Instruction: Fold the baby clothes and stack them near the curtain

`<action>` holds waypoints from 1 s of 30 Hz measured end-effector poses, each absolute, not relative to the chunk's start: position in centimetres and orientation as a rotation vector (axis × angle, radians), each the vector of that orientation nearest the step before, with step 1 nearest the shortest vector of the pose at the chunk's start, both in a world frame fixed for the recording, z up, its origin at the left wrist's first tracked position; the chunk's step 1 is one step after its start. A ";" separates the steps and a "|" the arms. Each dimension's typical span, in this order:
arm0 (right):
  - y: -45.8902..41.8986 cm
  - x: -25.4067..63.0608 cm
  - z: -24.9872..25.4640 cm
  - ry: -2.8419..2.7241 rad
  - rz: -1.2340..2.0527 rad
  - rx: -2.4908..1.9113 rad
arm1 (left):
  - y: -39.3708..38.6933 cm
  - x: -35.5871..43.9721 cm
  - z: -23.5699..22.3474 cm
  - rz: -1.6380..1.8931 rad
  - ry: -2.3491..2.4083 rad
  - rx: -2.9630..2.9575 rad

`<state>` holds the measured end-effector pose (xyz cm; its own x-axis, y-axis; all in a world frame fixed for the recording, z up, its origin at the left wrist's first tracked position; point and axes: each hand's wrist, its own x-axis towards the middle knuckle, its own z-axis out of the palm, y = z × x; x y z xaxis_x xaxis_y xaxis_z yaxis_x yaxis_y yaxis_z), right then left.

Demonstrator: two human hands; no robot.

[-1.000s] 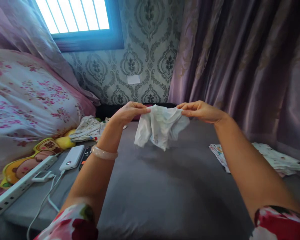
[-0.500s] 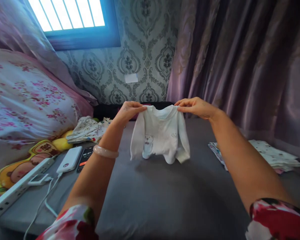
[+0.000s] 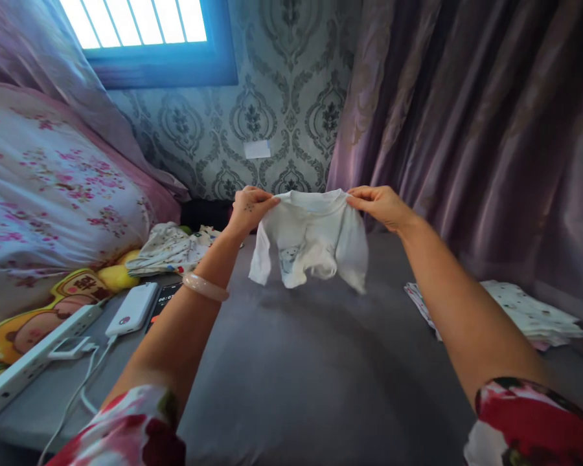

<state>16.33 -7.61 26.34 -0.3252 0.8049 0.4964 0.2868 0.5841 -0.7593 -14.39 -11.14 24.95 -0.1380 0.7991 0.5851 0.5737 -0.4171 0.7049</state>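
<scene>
White shirt [image 3: 315,226] in hands [image 3: 251,208] [image 3: 383,206], phone [image 3: 163,301] partly hidden

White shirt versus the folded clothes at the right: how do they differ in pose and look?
The white shirt hangs spread between the left hand and right hand; the folded clothes lie on the gray sheet. The white shirt has a printed figure on its front, while the folded clothes show small scattered marks. Both look mostly white.
</scene>
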 end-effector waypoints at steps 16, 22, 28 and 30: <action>-3.2 12.8 24.8 -1.733 0.622 -1.038 | -7.5 -14.0 24.0 1.679 1.431 1.676; -4.8 12.5 24.8 -1.718 0.579 -1.036 | -8.8 -13.2 23.6 1.767 1.579 1.659; -8.2 13.4 25.9 -1.707 0.648 -0.987 | -13.8 -12.6 24.8 1.918 1.656 1.849; -8.9 13.9 26.6 -1.716 0.671 -0.966 | -15.2 -12.7 26.1 1.921 1.685 1.940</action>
<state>13.87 -8.92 26.63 -0.1674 0.8512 0.4975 0.2883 0.5248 -0.8009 -12.73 -15.19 26.10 -0.2671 0.5944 0.7585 0.6746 -0.4468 0.5876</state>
